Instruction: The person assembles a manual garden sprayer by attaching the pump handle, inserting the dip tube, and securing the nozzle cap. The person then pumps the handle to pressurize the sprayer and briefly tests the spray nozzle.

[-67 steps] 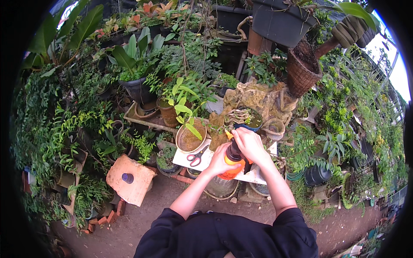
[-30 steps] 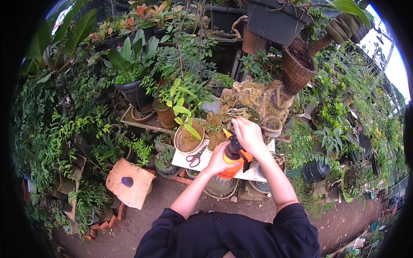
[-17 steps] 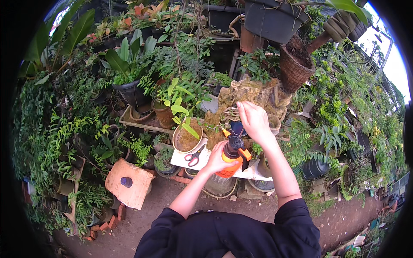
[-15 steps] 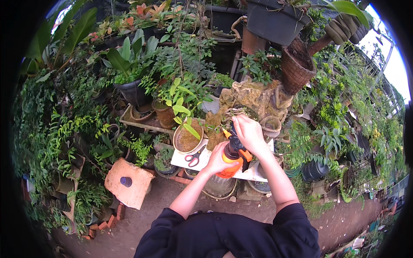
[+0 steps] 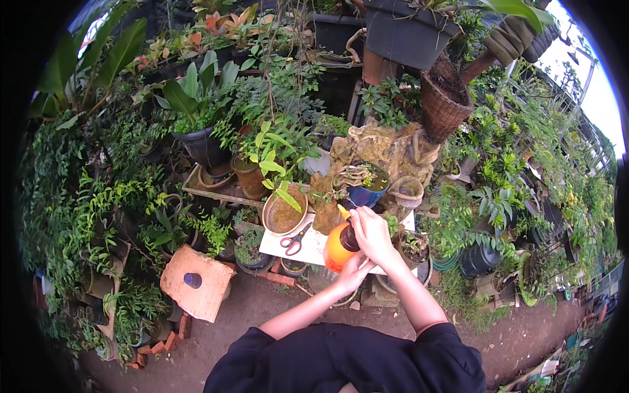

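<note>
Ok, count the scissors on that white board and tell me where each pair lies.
1: the red-handled scissors lie on the white board, left of the orange spray bottle held by both hands. Others may be hidden by foliage.

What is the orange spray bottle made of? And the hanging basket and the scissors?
The orange spray bottle looks like smooth plastic: bright, even colour with a slight shine. The hanging basket seems woven from brown fibre, perhaps wicker or coir; its ribbed texture shows. The scissors have red handles, probably plastic, and pale blades that look like metal, though they are small here.
</note>
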`<control>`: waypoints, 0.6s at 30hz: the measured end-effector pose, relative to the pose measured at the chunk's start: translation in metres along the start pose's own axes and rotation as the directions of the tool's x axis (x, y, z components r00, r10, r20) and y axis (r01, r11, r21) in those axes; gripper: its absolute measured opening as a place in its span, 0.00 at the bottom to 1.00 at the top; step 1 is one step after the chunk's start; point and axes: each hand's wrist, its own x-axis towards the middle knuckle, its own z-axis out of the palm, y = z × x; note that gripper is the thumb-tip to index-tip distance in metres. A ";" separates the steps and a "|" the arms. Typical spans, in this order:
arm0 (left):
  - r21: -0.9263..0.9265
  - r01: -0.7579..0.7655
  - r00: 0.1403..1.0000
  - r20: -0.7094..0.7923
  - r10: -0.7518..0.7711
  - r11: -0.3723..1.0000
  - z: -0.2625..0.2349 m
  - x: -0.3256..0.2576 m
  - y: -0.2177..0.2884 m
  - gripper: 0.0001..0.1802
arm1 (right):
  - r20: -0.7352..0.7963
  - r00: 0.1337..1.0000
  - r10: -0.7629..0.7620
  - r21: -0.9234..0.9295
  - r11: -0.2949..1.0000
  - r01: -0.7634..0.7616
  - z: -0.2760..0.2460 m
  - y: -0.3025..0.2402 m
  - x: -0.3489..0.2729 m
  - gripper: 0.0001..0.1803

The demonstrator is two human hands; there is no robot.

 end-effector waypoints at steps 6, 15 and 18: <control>0.008 -0.133 0.978 -0.159 0.133 0.991 0.026 -0.007 -0.018 0.13 | 0.048 0.994 0.095 0.143 0.985 -0.101 -0.013 -0.009 -0.040 0.14; -0.194 -0.159 0.966 -0.232 0.113 0.968 0.038 -0.010 -0.039 0.16 | -0.085 0.992 -0.093 0.212 0.971 0.109 -0.086 -0.062 -0.020 0.15; 0.012 -0.265 0.945 -0.192 0.263 0.964 0.037 -0.011 -0.041 0.16 | 0.006 0.997 -0.077 0.184 0.980 0.075 -0.124 -0.082 -0.013 0.15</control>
